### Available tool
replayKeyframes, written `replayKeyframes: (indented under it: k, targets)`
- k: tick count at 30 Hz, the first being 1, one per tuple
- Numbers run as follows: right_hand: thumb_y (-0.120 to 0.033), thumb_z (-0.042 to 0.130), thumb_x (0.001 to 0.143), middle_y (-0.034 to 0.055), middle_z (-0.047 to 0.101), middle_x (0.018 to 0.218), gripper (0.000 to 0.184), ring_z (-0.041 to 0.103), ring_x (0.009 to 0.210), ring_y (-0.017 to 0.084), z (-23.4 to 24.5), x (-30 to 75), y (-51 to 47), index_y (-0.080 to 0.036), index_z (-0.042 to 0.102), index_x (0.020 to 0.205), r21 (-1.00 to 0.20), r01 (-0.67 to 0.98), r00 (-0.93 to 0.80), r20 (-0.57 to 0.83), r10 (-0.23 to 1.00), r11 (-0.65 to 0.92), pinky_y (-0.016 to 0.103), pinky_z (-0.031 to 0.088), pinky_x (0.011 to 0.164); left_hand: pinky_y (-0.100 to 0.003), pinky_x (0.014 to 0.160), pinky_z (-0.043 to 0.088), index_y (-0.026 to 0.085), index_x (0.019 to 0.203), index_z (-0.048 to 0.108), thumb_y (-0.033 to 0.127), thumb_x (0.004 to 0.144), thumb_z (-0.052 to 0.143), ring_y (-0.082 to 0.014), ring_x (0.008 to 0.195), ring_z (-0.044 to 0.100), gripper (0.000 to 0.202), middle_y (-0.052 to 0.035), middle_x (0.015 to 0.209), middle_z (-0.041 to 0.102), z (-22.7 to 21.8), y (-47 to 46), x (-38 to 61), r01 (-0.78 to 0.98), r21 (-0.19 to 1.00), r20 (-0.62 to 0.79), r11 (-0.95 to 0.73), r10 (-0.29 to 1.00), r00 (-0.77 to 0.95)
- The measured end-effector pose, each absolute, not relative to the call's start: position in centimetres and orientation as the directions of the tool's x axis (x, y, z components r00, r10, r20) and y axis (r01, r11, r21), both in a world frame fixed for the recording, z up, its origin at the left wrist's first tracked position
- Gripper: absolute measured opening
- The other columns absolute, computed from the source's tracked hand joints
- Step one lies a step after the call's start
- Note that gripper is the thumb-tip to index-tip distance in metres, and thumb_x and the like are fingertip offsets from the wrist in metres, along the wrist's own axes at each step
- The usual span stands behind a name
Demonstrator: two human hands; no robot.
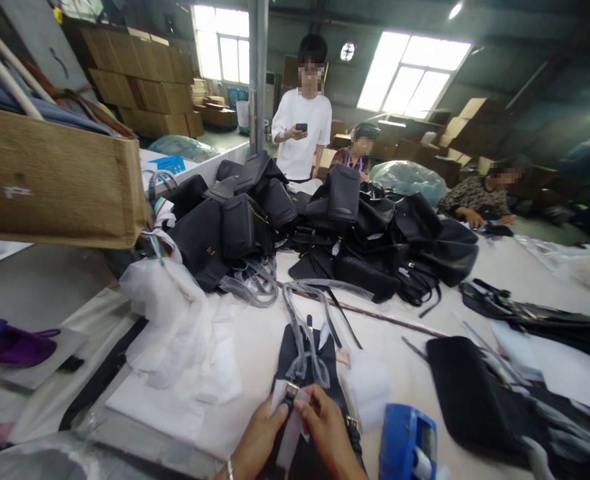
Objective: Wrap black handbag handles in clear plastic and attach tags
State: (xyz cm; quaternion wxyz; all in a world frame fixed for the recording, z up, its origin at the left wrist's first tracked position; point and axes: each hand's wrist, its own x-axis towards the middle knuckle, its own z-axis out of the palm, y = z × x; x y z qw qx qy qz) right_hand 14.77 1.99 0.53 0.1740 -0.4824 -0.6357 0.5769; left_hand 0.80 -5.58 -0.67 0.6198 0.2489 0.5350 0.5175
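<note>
A black leather bag [287, 343] lies on the table before me, its handles [299, 327] wrapped in clear plastic. Over it, my left hand [261, 427] grips a black strap with a gold-coloured buckle [292, 388], thumb on top. A piece of white wrapping sits under that thumb. Close beside it, my right hand [325, 423] pinches a pale, translucent strip [289, 440] at the buckle; the strip hangs down over the bag. To the right are a blue tape dispenser [399, 440] and a stack of white foam sheets [367, 387].
A heap of black bags [345, 233] spans the table's far side. Clear plastic bags [165, 320] lie at left, below a brown box [55, 180]. A black bag [469, 393] lies at right. One person [302, 127] stands opposite with a phone; two others sit beyond.
</note>
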Motion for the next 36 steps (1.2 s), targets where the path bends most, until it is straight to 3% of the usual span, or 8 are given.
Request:
replayKeyframes:
  k: [12,19,22,25,29,32,36]
  targets:
    - [-0.056,0.055,0.079,-0.0064,0.046,0.054,0.037,0.044,0.046,0.010,0.7,13.7,2.4,-0.019,0.055,0.081,-0.916,0.326,-0.435,-0.364,0.823,-0.233,0.022,0.039,0.045,-0.038,0.102,0.042,0.014,0.121,0.059,0.036,0.086,0.053,-0.0267,0.113,0.059,0.041,-0.0100,0.118,0.068,-0.4,-5.4,0.7,-0.326,0.888,-0.385,0.323,0.911,-0.146]
    - [-0.057,0.059,0.078,-0.0053,0.048,0.056,0.038,0.046,0.048,0.011,1.2,13.4,2.1,-0.019,0.057,0.081,-0.916,0.324,-0.447,-0.370,0.814,-0.238,0.022,0.041,0.047,-0.037,0.104,0.039,0.014,0.117,0.062,0.045,0.079,0.061,-0.0288,0.118,0.055,0.049,-0.0109,0.115,0.069,-0.9,-5.6,0.8,-0.326,0.882,-0.425,0.340,0.874,-0.237]
    - [-0.057,0.062,0.077,-0.0047,0.052,0.061,0.039,0.051,0.051,0.011,2.2,13.8,2.2,-0.019,0.057,0.089,-0.925,0.181,-0.568,-0.376,0.732,-0.335,0.024,0.045,0.052,-0.037,0.097,0.044,0.014,0.113,0.063,0.052,0.076,0.062,-0.0292,0.109,0.060,0.053,-0.0104,0.104,0.072,-0.8,-5.7,0.8,-0.334,0.874,-0.447,0.354,0.855,-0.265]
    - [-0.055,0.060,0.080,-0.0003,0.061,0.069,0.041,0.058,0.058,0.013,2.9,14.5,2.8,-0.018,0.058,0.097,-0.888,0.088,-0.721,-0.370,0.586,-0.452,0.026,0.046,0.060,-0.034,0.079,0.051,0.014,0.107,0.064,0.059,0.076,0.058,-0.0246,0.085,0.065,0.055,-0.0079,0.088,0.072,-0.9,-5.9,0.8,-0.348,0.860,-0.465,0.374,0.856,-0.227]
    - [-0.050,0.067,0.076,-0.0006,0.062,0.067,0.038,0.056,0.051,0.010,2.3,14.9,3.8,-0.016,0.057,0.090,-0.867,0.080,-0.741,-0.382,0.553,-0.492,0.022,0.043,0.052,-0.026,0.057,0.046,0.014,0.098,0.062,0.063,0.079,0.053,-0.0151,0.059,0.057,0.053,-0.0026,0.072,0.065,-1.3,-6.0,1.0,-0.381,0.852,-0.429,0.358,0.896,-0.118]
    - [-0.050,0.070,0.073,-0.0038,0.059,0.063,0.040,0.051,0.044,0.008,1.6,14.5,4.3,-0.017,0.056,0.089,-0.889,0.108,-0.735,-0.372,0.567,-0.444,0.019,0.038,0.044,-0.024,0.052,0.042,0.015,0.098,0.060,0.061,0.082,0.050,-0.0126,0.055,0.054,0.050,-0.0009,0.070,0.062,-1.2,-6.1,1.0,-0.392,0.857,-0.379,0.334,0.925,-0.040]
    - [-0.053,0.066,0.077,-0.0051,0.057,0.058,0.043,0.051,0.044,0.008,1.6,14.0,4.9,-0.015,0.057,0.095,-0.915,0.178,-0.769,-0.359,0.530,-0.362,0.019,0.036,0.043,-0.025,0.059,0.046,0.015,0.100,0.061,0.054,0.089,0.043,-0.0146,0.063,0.061,0.044,-0.0046,0.081,0.066,-0.1,-6.0,0.4,-0.327,0.892,-0.319,0.311,0.947,0.031]
